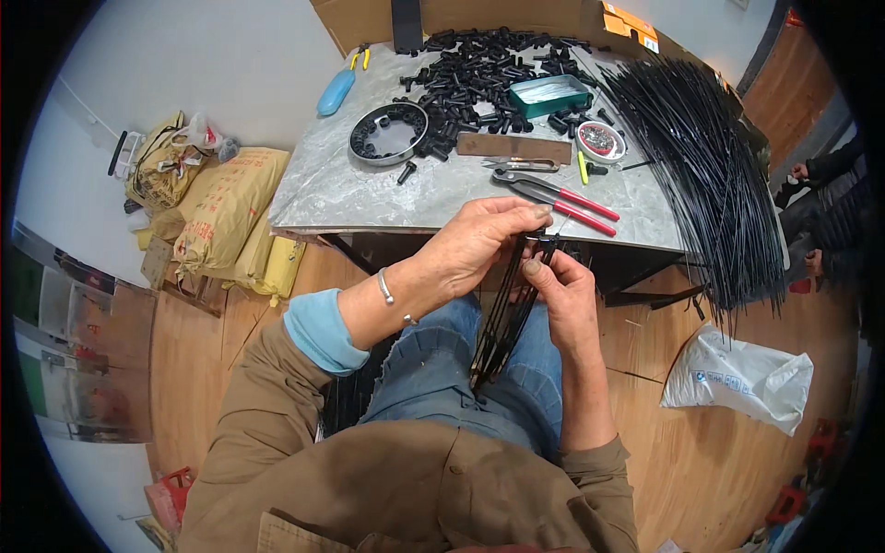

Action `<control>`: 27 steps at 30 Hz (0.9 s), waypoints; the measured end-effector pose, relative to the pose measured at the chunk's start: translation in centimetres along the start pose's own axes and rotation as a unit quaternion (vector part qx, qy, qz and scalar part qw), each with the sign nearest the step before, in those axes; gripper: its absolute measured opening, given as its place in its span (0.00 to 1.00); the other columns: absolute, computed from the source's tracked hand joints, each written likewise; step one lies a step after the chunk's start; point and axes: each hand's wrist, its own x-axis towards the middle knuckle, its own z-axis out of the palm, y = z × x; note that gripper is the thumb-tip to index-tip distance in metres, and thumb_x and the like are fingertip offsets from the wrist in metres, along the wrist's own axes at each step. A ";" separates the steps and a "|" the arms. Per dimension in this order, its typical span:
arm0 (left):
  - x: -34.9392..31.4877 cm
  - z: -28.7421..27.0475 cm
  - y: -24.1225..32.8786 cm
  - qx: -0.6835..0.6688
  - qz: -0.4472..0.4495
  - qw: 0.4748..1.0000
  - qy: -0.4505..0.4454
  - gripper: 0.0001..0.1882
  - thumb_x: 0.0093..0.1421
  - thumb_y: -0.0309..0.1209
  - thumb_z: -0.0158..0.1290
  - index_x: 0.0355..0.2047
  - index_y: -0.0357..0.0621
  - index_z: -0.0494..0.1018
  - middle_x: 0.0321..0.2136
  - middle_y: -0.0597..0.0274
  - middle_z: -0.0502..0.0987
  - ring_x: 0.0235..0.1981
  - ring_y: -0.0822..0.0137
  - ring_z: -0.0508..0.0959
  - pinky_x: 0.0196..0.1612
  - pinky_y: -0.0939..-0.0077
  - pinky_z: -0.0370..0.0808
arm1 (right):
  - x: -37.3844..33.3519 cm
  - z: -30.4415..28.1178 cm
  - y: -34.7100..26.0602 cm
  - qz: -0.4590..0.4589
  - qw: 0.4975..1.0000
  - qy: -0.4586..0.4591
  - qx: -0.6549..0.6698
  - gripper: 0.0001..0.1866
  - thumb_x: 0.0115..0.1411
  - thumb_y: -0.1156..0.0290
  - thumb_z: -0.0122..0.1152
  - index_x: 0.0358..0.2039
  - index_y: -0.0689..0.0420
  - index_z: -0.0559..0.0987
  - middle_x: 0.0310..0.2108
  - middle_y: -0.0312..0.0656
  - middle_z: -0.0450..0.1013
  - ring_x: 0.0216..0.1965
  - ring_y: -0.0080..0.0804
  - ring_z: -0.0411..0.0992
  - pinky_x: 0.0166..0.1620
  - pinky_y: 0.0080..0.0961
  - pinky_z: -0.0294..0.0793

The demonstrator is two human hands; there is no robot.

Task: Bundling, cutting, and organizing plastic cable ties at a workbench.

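Observation:
In front of my lap hangs a bundle of thin black strands (502,323), gathered near a black piece at its top. My right hand (569,300) is closed around the upper part, its thumb pressed on the strands. Just above, my left hand (484,235) pinches thumb and fingers together at the bundle's top end; whatever lies between those fingertips is too small to make out. Beyond my hands, at the table's near side, lie red-handled cutters (562,198). Small thread snips (523,165) rest behind them, beside a flat brown bar (514,147).
A grey table (313,189) bears a heap of black bolt-like parts (479,74), a round dish (388,134), a green tray (550,95) and a white bowl (601,140). Long black strands (705,147) overhang its right side. Sacks (230,203) stand left; a white bag (737,378) lies right.

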 end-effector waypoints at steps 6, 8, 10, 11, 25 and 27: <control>0.9 0.1 -0.3 0.002 0.005 1.000 0.020 0.08 0.60 0.33 0.56 0.36 0.43 0.74 0.28 0.69 0.75 0.27 0.78 0.73 0.34 0.81 0.71 | 0.3 -0.3 -0.1 0.012 1.000 0.006 0.001 0.09 0.59 0.67 0.62 0.36 0.60 0.79 0.26 0.29 0.73 0.27 0.14 0.67 0.32 0.13 0.68; 0.8 0.4 -0.2 0.005 -0.006 1.000 0.024 0.08 0.59 0.34 0.56 0.35 0.44 0.73 0.28 0.69 0.75 0.26 0.78 0.72 0.33 0.81 0.70 | 0.3 -0.5 0.0 0.008 1.000 0.011 -0.002 0.09 0.59 0.68 0.62 0.35 0.60 0.79 0.26 0.29 0.73 0.27 0.14 0.68 0.32 0.13 0.68; 0.7 0.8 -0.1 0.008 -0.014 0.999 0.029 0.08 0.59 0.34 0.57 0.34 0.44 0.73 0.27 0.69 0.74 0.25 0.78 0.72 0.32 0.81 0.70 | 0.2 -0.5 0.2 0.008 1.000 0.019 0.010 0.10 0.58 0.66 0.62 0.35 0.59 0.77 0.24 0.34 0.74 0.24 0.21 0.72 0.29 0.19 0.73; 0.6 1.0 -0.1 0.015 -0.016 0.999 0.038 0.08 0.59 0.34 0.57 0.33 0.45 0.72 0.26 0.69 0.74 0.25 0.78 0.72 0.32 0.82 0.70 | 0.1 -0.6 0.2 0.007 1.000 0.018 0.011 0.10 0.58 0.66 0.62 0.35 0.59 0.77 0.24 0.34 0.74 0.24 0.21 0.72 0.29 0.19 0.73; 0.5 1.8 0.2 0.155 0.051 0.985 0.052 0.09 0.58 0.34 0.58 0.26 0.45 0.71 0.22 0.70 0.74 0.22 0.81 0.72 0.26 0.88 0.66 | -0.3 -0.6 -0.2 0.017 1.000 0.011 -0.013 0.10 0.59 0.65 0.61 0.33 0.60 0.77 0.25 0.33 0.73 0.25 0.20 0.72 0.30 0.18 0.72; 0.3 2.0 0.0 0.145 0.078 0.984 0.062 0.09 0.57 0.34 0.58 0.25 0.44 0.72 0.21 0.71 0.74 0.23 0.81 0.72 0.26 0.87 0.67 | -0.3 -0.7 0.0 0.011 1.000 0.013 -0.017 0.10 0.59 0.65 0.61 0.33 0.59 0.77 0.25 0.33 0.73 0.25 0.20 0.71 0.30 0.18 0.72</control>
